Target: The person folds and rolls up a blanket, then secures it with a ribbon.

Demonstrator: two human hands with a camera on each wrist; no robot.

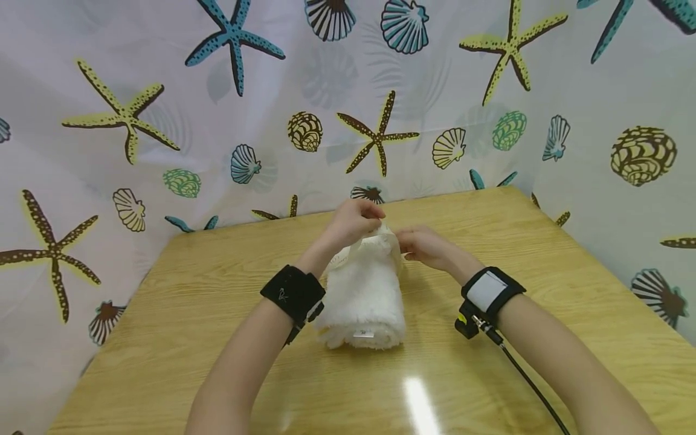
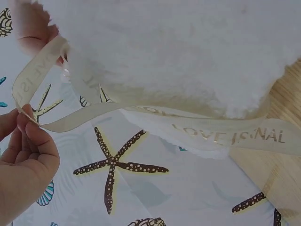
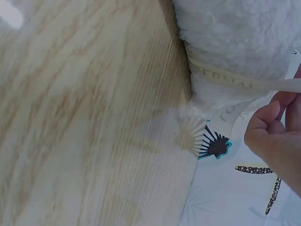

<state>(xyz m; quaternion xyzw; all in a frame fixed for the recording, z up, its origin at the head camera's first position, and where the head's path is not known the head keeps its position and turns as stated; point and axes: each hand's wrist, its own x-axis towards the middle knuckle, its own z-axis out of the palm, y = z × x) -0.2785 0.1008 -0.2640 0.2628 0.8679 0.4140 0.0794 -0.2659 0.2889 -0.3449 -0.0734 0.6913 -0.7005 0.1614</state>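
Note:
A rolled white fluffy towel (image 1: 365, 296) lies on the wooden table (image 1: 185, 302), its length running away from me. A cream ribbon (image 2: 141, 113) printed with gold letters passes around the roll's far end (image 3: 235, 80). My left hand (image 1: 353, 222) pinches one end of the ribbon above the far end of the towel; in the left wrist view the fingertips (image 2: 28, 123) hold a loop of it. My right hand (image 1: 423, 246) pinches the other part of the ribbon just right of the towel, thumb and fingers (image 3: 275, 113) curled on it.
A curtain (image 1: 163, 121) printed with starfish and shells hangs close behind and to both sides of the table. Black bands with cameras sit on both wrists (image 1: 293, 293), and a cable (image 1: 533, 386) trails from the right one. Bare tabletop lies left, right and in front of the towel.

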